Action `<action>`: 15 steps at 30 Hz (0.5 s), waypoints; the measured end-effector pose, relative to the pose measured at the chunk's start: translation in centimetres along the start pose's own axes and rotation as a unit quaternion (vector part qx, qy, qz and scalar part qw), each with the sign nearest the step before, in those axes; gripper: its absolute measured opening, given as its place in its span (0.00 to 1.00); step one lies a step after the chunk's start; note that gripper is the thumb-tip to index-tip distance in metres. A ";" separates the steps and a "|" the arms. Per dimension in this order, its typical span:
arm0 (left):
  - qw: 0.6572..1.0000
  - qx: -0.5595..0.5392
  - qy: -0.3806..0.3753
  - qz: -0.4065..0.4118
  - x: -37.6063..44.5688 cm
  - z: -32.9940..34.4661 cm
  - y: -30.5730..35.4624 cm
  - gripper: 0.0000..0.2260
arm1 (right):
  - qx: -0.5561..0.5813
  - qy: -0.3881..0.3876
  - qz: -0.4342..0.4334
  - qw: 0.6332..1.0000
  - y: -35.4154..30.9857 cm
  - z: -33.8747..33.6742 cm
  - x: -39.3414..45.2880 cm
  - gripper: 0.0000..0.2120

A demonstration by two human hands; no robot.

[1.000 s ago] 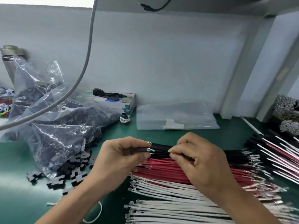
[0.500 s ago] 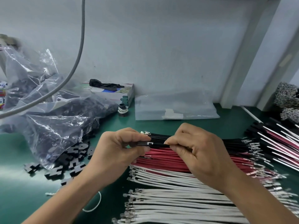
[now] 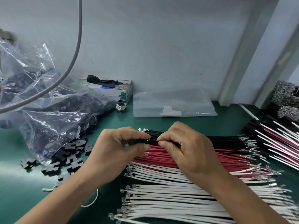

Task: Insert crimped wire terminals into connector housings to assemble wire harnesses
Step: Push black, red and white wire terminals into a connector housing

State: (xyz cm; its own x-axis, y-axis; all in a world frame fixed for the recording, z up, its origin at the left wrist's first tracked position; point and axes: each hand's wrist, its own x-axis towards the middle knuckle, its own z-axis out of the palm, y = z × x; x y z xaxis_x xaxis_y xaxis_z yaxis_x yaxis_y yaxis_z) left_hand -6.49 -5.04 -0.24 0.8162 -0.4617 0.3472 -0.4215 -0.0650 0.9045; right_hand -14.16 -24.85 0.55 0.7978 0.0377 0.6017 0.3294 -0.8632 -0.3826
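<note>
Both hands' fingers (image 3: 163, 143) pinch black wire (image 3: 153, 141).

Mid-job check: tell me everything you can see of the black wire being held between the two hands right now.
The black wire is thin, with dark matte insulation that looks like plastic. It lies roughly level above the row of loose black wires. The right hand pinches it between thumb and forefinger. Its left end, where a small bit of silvery metal shows, meets a small black connector housing gripped by the left hand. How deep it sits is hidden. Its right part runs under the right hand, out of sight.
</note>
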 end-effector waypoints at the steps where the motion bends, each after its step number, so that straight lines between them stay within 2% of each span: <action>1: 1.000 -0.002 0.005 0.000 0.0 0.1 0.0 0.09 | -0.004 0.007 -0.002 1.000 0.0 0.0 0.0 0.06; 4: 1.000 0.001 -0.004 -0.001 -0.1 0.1 0.0 0.08 | -0.026 0.019 -0.031 0.999 -0.4 0.7 0.0 0.07; 10: 0.998 0.050 0.004 0.031 -0.5 0.4 0.2 0.11 | -0.030 0.020 -0.041 0.999 -0.6 1.4 -0.3 0.07; 13: 1.000 0.024 0.003 0.011 -0.4 0.3 0.0 0.11 | -0.049 0.027 -0.044 0.997 -0.6 1.1 -0.1 0.07; 15: 1.000 -0.018 0.019 -0.013 -0.1 0.2 -0.1 0.10 | -0.095 0.060 -0.053 0.992 -0.5 0.6 0.2 0.05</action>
State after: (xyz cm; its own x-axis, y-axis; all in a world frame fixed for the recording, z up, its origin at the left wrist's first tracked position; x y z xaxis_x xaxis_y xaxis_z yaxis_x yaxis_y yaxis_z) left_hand -6.62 -5.21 -0.40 0.8414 -0.4257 0.3328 -0.3865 -0.0438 0.9213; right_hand -13.85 -24.17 0.44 0.6941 0.0818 0.7153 0.2971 -0.9375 -0.1811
